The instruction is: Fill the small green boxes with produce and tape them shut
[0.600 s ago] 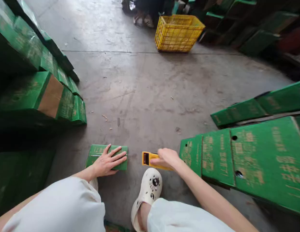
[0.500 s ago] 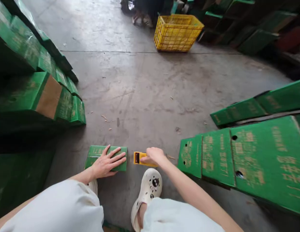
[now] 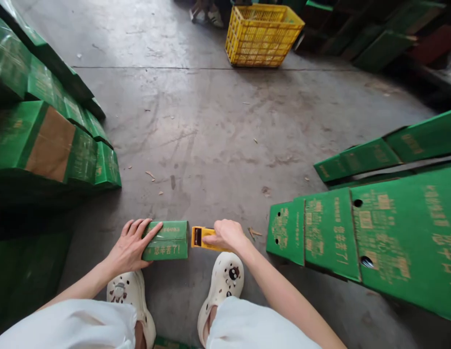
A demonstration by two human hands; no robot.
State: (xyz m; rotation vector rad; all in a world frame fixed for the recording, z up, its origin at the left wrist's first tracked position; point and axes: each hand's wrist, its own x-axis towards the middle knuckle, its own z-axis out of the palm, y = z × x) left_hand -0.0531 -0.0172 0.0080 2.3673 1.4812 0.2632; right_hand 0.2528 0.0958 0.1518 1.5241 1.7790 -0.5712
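While the right hand (image 3: 226, 234) clasps a yellow tool (image 3: 197, 237), the left hand (image 3: 128, 246) splays on the lower-centre green box (image 3: 170, 241). Box likely light, stiff; hold its edges.

A broad lane of floor (image 3: 211, 145), littered only with small scraps (image 3: 151, 175), lies ahead for a hand to pass along, as far as the yellow crate (image 3: 264, 41). Green cartons (image 3: 47, 140) wall it in on the left, and the right stack (image 3: 327, 228) stands beyond the right grip (image 3: 225, 235). Between the small green box (image 3: 172, 237) and the yellow tool (image 3: 198, 237) is just a narrow slot. White shoes (image 3: 129, 291) obstruct the near side (one sits right below the tool). The dark lower-left corner seems blocked too, though shadow makes that uncertain.
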